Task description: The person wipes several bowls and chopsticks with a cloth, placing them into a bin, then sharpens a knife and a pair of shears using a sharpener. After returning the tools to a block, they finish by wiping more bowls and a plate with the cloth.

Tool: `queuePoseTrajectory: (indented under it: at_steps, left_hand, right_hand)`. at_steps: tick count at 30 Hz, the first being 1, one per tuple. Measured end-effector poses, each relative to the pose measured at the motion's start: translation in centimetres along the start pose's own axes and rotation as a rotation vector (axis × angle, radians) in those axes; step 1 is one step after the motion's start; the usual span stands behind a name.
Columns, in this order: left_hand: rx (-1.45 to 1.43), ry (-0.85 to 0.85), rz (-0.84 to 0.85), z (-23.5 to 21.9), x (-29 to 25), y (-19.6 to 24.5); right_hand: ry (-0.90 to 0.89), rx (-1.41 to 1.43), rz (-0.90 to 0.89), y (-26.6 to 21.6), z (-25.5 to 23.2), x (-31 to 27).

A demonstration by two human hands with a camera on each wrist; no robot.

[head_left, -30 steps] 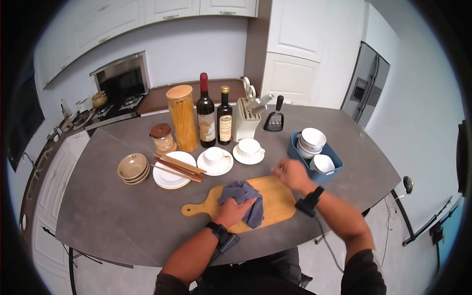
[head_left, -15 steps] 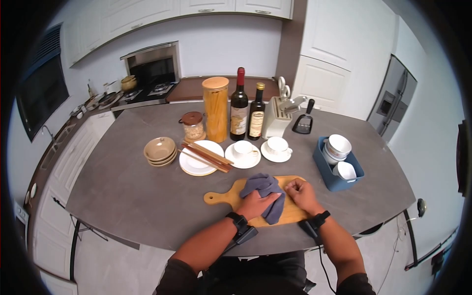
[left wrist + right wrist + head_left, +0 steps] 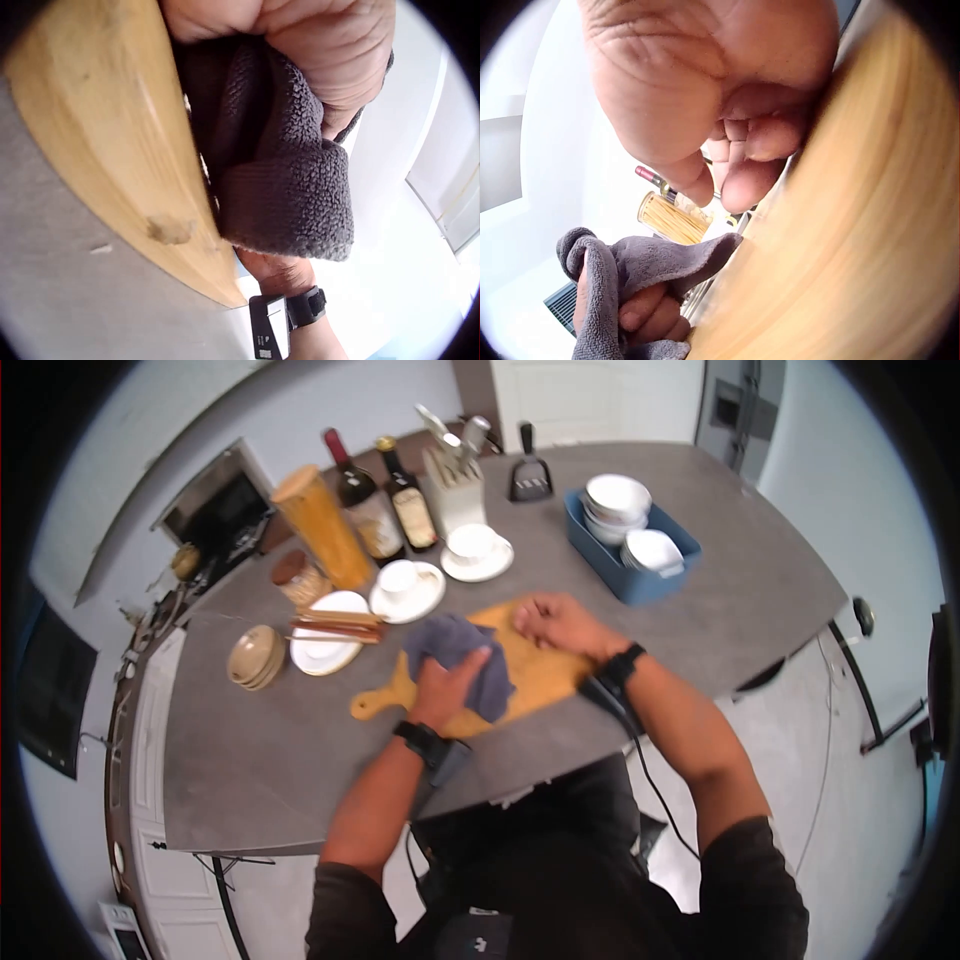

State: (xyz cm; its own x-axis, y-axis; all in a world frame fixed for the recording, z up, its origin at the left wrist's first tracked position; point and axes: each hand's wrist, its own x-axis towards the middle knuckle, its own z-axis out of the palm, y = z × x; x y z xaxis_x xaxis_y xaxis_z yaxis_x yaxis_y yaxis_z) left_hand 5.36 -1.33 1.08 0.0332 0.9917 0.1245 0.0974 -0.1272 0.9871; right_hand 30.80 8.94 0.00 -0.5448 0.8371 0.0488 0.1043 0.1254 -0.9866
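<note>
My left hand (image 3: 443,692) grips a bunched grey-purple cloth (image 3: 450,637) over the left half of a wooden cutting board (image 3: 545,672). In the left wrist view the folded cloth (image 3: 292,195) bulges out below the palm, close to the board's edge. Curled fingers of that hand show within the cloth in the right wrist view. My right hand (image 3: 568,628) is over the board's far right part, its fingers curled in and thumb bent toward them. No object shows between those fingers (image 3: 754,184), which are close over the wood.
Beyond the board stand cups on saucers (image 3: 400,590), plates with chopsticks (image 3: 325,650) and stacked brown bowls (image 3: 255,657). A pasta jar (image 3: 325,530), two bottles (image 3: 410,505) and a knife block (image 3: 455,490) are behind. A blue bin (image 3: 635,582) with white bowls stands right.
The head view has tilted down and shifted. My right hand has come from near the blue bin to the board and then toward its far edge. The left hand keeps hold of the cloth.
</note>
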Motion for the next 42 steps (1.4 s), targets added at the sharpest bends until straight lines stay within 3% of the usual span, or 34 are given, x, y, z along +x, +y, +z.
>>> queuePoseTrajectory:
  at_steps: [1,2,4,8,14,16,20,22,27,30,37,42]
  left_hand:
    - [0.031,0.007,0.095,0.1,0.2,-0.5]
    - [0.028,-0.008,0.068,0.2,-0.1,-1.2]
    - [0.015,0.001,0.165,0.1,0.5,-1.3]
    - [0.01,-0.009,0.136,0.1,0.3,-1.3]
    - [0.071,-0.032,0.159,-0.1,0.9,-1.2]
    - [0.119,-0.116,0.172,-0.3,0.9,-1.3]
    - [0.188,-0.105,0.223,-0.7,1.0,-1.2]
    - [0.16,-0.094,0.338,-0.7,1.2,-2.1]
    - [0.064,-0.118,0.152,-0.9,0.7,-1.5]
    - [0.209,-0.109,0.321,-1.2,0.8,-0.3]
    - [0.12,-0.135,0.244,-1.2,0.7,-1.7]
    - [0.169,-0.166,0.308,-1.6,0.7,-1.2]
  right_hand:
    - [0.002,0.015,0.016,-0.1,-0.5,0.2]
    - [-0.003,0.03,0.025,0.2,-0.6,0.2]
    - [-0.007,0.031,0.049,-0.3,-0.7,0.2]
    - [-0.019,0.004,0.131,-1.4,-0.9,0.1]
    - [-0.048,-0.006,0.069,0.6,-1.3,1.4]
    - [-0.054,-0.024,0.072,0.2,-1.2,1.5]
    - [-0.093,-0.098,0.2,-3.1,-0.9,1.8]
    - [-0.12,-0.142,0.262,-4.2,-0.8,2.5]
    - [-0.167,-0.069,0.331,-4.8,0.0,4.2]
    - [-0.195,-0.015,0.296,-3.8,0.8,4.8]
    - [-0.218,0.034,0.291,-3.7,0.7,4.8]
    - [-0.149,0.068,0.286,-3.1,1.1,4.6]
